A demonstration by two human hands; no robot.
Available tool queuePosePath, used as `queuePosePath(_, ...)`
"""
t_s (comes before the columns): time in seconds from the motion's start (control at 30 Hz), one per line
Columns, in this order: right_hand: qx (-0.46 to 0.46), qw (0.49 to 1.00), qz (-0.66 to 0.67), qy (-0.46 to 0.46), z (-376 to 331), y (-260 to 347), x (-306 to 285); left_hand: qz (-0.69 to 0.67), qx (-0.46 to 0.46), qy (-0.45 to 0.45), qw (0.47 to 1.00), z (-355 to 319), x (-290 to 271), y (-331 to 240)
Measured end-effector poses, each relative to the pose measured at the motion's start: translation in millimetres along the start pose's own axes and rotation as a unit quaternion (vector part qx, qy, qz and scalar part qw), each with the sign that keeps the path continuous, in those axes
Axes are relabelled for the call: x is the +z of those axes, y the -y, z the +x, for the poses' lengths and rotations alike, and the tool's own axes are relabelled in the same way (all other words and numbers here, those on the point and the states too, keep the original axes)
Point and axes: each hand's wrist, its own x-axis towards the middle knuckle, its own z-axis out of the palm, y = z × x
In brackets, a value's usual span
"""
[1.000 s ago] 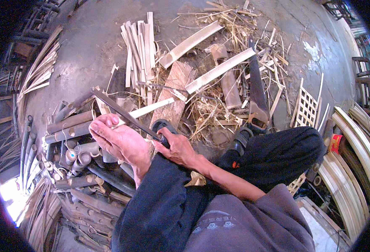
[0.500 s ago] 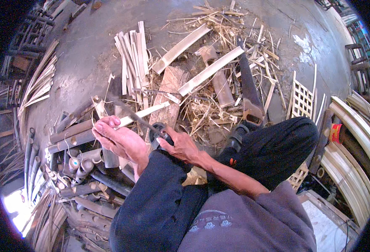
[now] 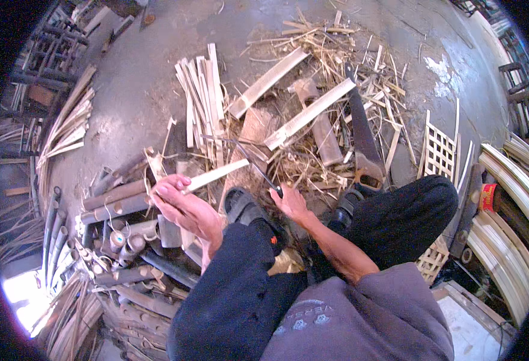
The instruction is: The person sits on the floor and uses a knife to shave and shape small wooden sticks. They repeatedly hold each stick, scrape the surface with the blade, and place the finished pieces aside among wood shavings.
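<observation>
The left hand [image 3: 183, 207] pinches one end of a pale bamboo strip [image 3: 216, 175], holding it out over the concrete floor [image 3: 138, 90]; the right hand [image 3: 288, 201] is clenched round a dark knife [image 3: 257, 166], angled toward it as if to shave it; a handsaw [image 3: 363, 144] lies among scraps.

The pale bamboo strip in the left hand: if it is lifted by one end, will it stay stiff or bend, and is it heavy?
The bamboo strip looks thin and narrow, so probably light. It juts straight from the left hand without sagging, so likely fairly stiff, perhaps springy. Being flat, it should not roll.
</observation>
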Motion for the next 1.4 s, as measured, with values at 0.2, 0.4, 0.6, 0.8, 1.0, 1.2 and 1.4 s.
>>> queuePosePath(0.2, -0.12, 0.984, 0.113, 0.073, -44.6, 93.1, -36.8, -0.074, -0.006, -0.077, 0.994, 3.1, -6.2, 19.2)
queuePosePath(0.4, -0.171, 0.978, 0.09, 0.074, -51.2, 108.2, -35.0, -0.041, 0.025, -0.084, 0.995, -9.2, -5.2, 25.4)
queuePosePath(0.6, -0.011, 0.996, 0.052, 0.073, -18.9, 19.4, -14.7, -0.061, 0.041, -0.076, 0.994, -5.8, -1.0, 27.8)
queuePosePath(0.8, 0.022, 0.999, 0.018, 0.031, -11.2, 1.3, -3.1, -0.049, -0.005, -0.069, 0.996, 0.8, -2.6, 25.7)
queuePosePath(1.0, -0.038, 0.997, 0.065, 0.01, -13.2, 10.5, -7.5, 0.129, -0.018, 0.139, 0.982, -11.3, -23.1, 115.1)
queuePosePath(1.2, -0.098, 0.992, -0.069, -0.033, 22.9, 74.2, -73.4, -0.062, -0.303, 0.146, 0.94, 68.4, -63.0, 133.9)
queuePosePath(1.4, -0.291, 0.943, -0.159, -0.011, 40.2, 143.6, -92.1, -0.122, -0.482, 0.243, 0.833, 47.3, -77.5, 73.7)
